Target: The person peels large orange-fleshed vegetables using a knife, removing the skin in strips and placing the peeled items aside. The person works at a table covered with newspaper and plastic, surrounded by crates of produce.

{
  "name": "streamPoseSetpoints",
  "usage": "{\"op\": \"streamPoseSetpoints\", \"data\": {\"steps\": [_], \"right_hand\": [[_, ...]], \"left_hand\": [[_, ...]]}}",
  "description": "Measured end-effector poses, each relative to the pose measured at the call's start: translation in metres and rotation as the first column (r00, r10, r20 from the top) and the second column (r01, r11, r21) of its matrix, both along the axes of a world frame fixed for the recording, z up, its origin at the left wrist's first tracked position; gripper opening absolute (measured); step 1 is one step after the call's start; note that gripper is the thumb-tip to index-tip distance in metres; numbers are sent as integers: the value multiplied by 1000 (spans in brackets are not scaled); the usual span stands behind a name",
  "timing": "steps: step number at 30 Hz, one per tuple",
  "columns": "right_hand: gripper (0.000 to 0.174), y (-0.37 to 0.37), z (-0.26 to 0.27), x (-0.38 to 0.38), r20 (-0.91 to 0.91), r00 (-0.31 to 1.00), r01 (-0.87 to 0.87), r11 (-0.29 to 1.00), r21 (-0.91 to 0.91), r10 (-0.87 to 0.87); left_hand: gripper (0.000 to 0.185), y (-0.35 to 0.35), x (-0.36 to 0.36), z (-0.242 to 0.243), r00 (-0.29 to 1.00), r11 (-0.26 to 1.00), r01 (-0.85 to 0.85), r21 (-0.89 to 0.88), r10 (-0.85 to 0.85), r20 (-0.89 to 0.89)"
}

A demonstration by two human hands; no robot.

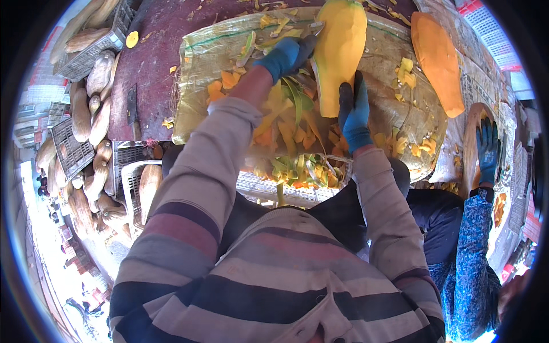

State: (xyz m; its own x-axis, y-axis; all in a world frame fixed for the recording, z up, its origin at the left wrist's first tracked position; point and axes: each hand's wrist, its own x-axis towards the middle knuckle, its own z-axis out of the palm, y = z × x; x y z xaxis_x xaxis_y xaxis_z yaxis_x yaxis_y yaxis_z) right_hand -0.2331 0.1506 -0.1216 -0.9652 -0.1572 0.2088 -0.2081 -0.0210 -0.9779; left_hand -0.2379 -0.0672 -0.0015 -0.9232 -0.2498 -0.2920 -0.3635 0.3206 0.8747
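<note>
A mostly peeled yellow-orange squash [341,55] lies lengthwise in front of me on a woven plastic sack [206,55]. My left hand [291,53], in a blue and dark work glove, closes around a hand tool, apparently a peeler [317,26]. Its metal head is beside the squash's left side, and the handle is hidden in the glove. At the squash's near end, my right hand [356,113], gloved alike, grips the right side with thumb and fingers. Strips of green and yellow peel [296,96] lie beneath my left forearm.
Another peeled squash [437,64] lies at the right. Beyond it, a co-worker's gloved hand [487,143] rests on an unpeeled squash [471,128]. A knife [133,107] lies on the dark red surface [150,64] at left. Unpeeled squashes [101,75] and plastic crates [73,145] crowd the left side.
</note>
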Motion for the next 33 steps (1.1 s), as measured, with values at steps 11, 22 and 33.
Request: {"op": "streamPoseSetpoints", "data": {"steps": [11, 22, 33], "right_hand": [[59, 1, 16, 2, 99, 993, -60, 996, -69, 67], [103, 7, 46, 26, -145, 988, 53, 775, 630, 50], [83, -27, 105, 12, -533, 819, 332, 585, 740, 210]], "left_hand": [[19, 117, 211, -87, 949, 951, 305, 43, -308, 67], [37, -38, 214, 4, 897, 998, -46, -47, 20, -441], [56, -85, 214, 36, 877, 890, -355, 285, 422, -228]]}}
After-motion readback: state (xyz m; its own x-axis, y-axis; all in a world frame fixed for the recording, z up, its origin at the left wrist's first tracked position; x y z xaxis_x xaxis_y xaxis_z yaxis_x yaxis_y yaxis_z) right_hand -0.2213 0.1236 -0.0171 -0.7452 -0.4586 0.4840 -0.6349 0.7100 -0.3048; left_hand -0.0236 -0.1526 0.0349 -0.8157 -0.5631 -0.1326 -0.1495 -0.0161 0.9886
